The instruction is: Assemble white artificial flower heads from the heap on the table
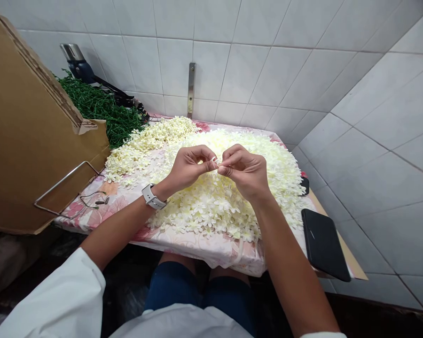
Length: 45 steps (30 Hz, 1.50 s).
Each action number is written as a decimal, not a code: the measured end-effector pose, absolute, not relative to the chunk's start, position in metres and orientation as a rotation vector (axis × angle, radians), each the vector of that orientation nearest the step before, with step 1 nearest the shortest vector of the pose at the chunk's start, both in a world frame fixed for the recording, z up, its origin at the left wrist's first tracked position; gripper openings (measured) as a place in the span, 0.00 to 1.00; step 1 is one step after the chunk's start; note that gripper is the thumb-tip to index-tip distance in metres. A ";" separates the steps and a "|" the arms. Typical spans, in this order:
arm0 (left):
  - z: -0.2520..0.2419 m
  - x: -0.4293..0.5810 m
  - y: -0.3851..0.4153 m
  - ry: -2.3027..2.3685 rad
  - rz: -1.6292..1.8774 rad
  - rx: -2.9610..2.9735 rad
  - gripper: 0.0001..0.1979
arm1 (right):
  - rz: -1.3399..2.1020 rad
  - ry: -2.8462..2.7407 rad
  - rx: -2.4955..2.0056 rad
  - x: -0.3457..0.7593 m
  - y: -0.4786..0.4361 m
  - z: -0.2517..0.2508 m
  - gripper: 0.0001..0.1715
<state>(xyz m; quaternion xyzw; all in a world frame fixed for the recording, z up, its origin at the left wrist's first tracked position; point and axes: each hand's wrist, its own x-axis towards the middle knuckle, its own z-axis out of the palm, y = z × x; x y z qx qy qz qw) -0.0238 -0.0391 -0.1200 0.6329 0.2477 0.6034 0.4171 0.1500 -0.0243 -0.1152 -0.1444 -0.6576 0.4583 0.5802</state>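
Observation:
Above a big heap of white artificial flowers (211, 211), my two hands meet with their fingertips almost touching. My left hand (193, 164), with a white watch (154, 197) on its wrist, pinches a small pale flower piece (214, 160) between thumb and forefinger. My right hand (246, 171) is closed in a pinch at the same piece from the other side. Fingers cover most of it, so its exact shape is hidden. A smaller pile of cream-yellow flowers (162, 136) lies behind and to the left of the heap.
At the back left are green artificial stems (98, 105) and a dark bottle with a metal cap (79, 63). A cardboard box (31, 126) stands left, near a bent metal wire frame (61, 183). A black phone (324, 241) lies at the right edge. Tiled walls (261, 61) enclose the table.

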 end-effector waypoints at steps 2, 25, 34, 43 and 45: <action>-0.120 -0.026 -0.038 0.650 1.533 1.595 0.18 | 1.060 -1.566 -0.331 0.151 -0.024 -0.116 0.11; -0.119 -0.022 -0.038 0.732 1.507 1.630 0.21 | 1.031 -1.447 -0.418 0.148 -0.025 -0.116 0.13; -0.118 -0.025 -0.040 0.771 1.512 1.643 0.18 | 1.083 -1.427 -0.459 0.148 -0.024 -0.116 0.16; -0.120 -0.025 -0.036 0.765 1.533 1.671 0.19 | 1.066 -1.431 -0.479 0.146 -0.024 -0.116 0.17; -0.119 -0.025 -0.036 0.760 1.535 1.674 0.19 | 1.074 -1.429 -0.472 0.146 -0.024 -0.117 0.17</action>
